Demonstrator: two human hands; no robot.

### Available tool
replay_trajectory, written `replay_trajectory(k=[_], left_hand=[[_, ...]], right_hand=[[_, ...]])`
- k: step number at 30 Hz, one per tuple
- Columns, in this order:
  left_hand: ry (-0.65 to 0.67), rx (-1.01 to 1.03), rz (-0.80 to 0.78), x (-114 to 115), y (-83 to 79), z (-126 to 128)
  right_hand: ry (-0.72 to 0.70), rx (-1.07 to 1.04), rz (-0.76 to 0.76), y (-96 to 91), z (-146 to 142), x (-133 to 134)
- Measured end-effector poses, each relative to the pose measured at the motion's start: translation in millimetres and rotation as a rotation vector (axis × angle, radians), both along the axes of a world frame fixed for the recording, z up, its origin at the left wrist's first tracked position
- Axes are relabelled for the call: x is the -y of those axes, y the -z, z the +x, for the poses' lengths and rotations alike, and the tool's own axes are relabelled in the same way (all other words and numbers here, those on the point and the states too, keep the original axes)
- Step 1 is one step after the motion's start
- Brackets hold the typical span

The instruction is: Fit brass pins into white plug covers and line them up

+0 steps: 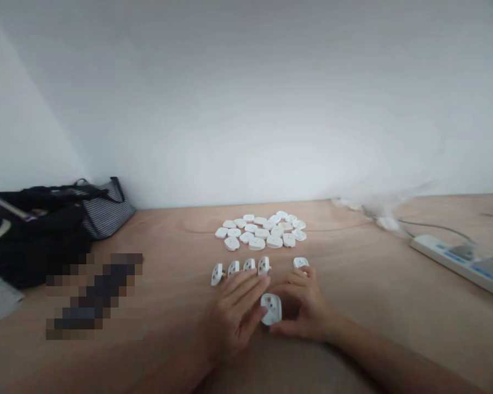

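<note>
A white plug part point(273, 307) is held up between my hands, its hollow side with holes and a small brownish spot facing me. My left hand point(236, 312) presses its thumb on the part's left edge, the other fingers stretched forward. My right hand point(302, 306) curls around the right side, thumb at the lower edge. Just beyond my left fingers, several white plug bases point(217, 274) stand on edge in a row, brass pins showing on some. Another white plug piece point(301, 263) lies right beyond my right fingers. Farther back is a loose group of white plug covers point(257, 244).
The wooden table point(168, 284) meets a pale wall point(246, 109). At the left are a black bag point(36, 235), a striped pouch point(109, 213) and a pixelated dark object point(101, 293). A white power strip point(456, 262) and clear plastic wrapping point(386, 205) lie at the right.
</note>
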State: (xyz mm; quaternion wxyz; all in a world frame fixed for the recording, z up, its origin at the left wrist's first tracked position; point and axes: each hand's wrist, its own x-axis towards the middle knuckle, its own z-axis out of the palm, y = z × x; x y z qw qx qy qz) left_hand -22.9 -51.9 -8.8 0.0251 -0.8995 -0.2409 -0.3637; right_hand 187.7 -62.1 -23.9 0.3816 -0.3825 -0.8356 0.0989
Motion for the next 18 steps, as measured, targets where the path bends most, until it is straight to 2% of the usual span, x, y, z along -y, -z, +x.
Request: replay_trajectory(k=[3,7,12,18], left_hand=[[-0.001,0.006,-0.163,-2.1,-0.2,-5.0],[0.113,0.033,-0.308,-5.9,1.6,-4.0],[0.095,0.013,-0.301,-8.1,7.2,-3.0],[-0.040,-0.016,-0.227,-6.4,11.3,-7.5]], right_hand=[[0.013,-0.006,-0.020,0.1,1.5,-1.1],[0.009,0.002,-0.013,4.2,2.3,-3.7],[-0.011,0.009,-0.013,5.6,-0.4,-3.9],[-0.013,-0.007,-0.078,-0.9,2.0,-1.2]])
